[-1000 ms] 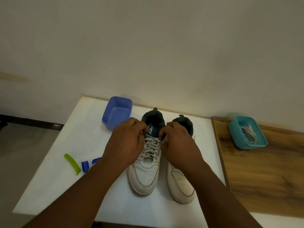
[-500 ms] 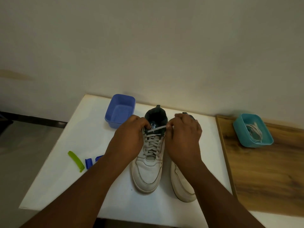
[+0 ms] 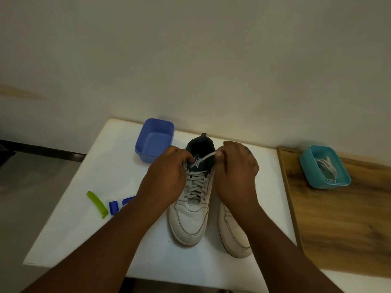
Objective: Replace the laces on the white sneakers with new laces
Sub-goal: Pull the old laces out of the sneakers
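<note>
The right hand (image 3: 234, 172) now pinches the old lace (image 3: 204, 157) end in its fingers (image 3: 220, 152), drawn farther from the top eyelet than before; the left hand (image 3: 167, 176) grips the left sneaker (image 3: 190, 218) on the bench (image 3: 88, 208). Unlacing looks only begun.

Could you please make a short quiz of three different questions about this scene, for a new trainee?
1. True or false: the right hand pinches a lace end pulled out across the opening of the left sneaker.
2. Which container holds the spare white laces? A) the blue tub B) the teal tub C) neither
3. Fill in: the green clip lies on the white table, on the ____ side of the sneakers.

Key: 1 true; 2 B; 3 left. The left hand holds the left sneaker at its top eyelets.
</note>
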Available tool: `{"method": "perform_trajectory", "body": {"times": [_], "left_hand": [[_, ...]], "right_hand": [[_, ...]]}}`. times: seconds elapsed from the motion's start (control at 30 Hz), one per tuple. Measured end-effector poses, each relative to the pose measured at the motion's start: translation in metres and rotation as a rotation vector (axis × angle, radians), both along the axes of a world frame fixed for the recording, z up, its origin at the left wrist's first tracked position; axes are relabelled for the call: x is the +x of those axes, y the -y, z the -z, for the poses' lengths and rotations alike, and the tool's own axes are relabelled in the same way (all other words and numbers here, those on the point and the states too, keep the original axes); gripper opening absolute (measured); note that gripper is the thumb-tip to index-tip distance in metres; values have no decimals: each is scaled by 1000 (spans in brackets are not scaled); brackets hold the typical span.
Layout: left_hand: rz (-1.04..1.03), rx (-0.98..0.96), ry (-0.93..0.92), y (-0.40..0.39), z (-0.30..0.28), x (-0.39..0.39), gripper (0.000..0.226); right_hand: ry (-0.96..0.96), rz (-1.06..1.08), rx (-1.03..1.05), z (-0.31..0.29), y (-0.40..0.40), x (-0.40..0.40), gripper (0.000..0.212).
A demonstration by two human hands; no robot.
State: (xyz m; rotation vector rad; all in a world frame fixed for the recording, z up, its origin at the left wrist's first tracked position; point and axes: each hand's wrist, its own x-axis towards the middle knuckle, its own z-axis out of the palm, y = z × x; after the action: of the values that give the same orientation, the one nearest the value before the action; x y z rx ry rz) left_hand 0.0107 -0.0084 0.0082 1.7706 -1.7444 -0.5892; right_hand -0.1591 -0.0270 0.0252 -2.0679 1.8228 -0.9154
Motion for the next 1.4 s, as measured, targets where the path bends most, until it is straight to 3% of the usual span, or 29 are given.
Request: {"method": "perform_trajectory", "body": {"times": [0.03, 0.13, 0.17, 0.27, 0.37, 0.47, 0.57, 0.67, 0.73, 0.87, 0.97, 1.07, 1.13, 1.23, 1.4], "left_hand": [[-5, -8, -2, 0, 0, 0, 22], [-1, -43, 13, -2, 2, -3, 19], [7, -48, 50, -2, 4, -4, 20], [44, -38, 203, -2, 10, -8, 30], [66, -56, 266, -1, 14, -13, 29], [12, -83, 189, 1, 13, -15, 20], [-20, -102, 126, 3, 12, -14, 19], [16, -98, 158, 3, 16, -15, 30], [61, -102, 262, 3, 20, -19, 30], [-1, -134, 264, 6, 21, -19, 20], [-158, -239, 61, 7, 9, -11, 38], [-262, -298, -118, 5, 5, -4, 35], [-198, -226, -52, 3, 6, -5, 36], [-19, -120, 242, 2, 14, -13, 52], [6, -139, 355, 3, 21, -14, 24]], "right_hand": [[180, 60, 34, -8, 1, -2, 19], [996, 155, 219, -32, -3, -5, 20], [1163, 128, 226, -37, -4, -8, 21], [1393, -56, 216, -51, -8, -10, 33], [1523, -19, 218, -55, -9, -11, 41], [1430, 133, 80, -49, -6, -21, 46], [1053, 289, -21, -38, 1, -31, 34], [555, 81, 105, -22, 0, -26, 23], [268, -113, 202, -11, -5, -18, 34], [-197, -229, 145, -1, -7, -11, 35], [-260, -161, 87, 3, -6, -15, 33], [-288, -88, 56, 6, -3, -16, 32], [-276, -88, 74, 6, -3, -15, 35], [-283, -118, 72, 7, -5, -11, 37], [-289, -104, 80, 12, -3, -12, 39]]}}
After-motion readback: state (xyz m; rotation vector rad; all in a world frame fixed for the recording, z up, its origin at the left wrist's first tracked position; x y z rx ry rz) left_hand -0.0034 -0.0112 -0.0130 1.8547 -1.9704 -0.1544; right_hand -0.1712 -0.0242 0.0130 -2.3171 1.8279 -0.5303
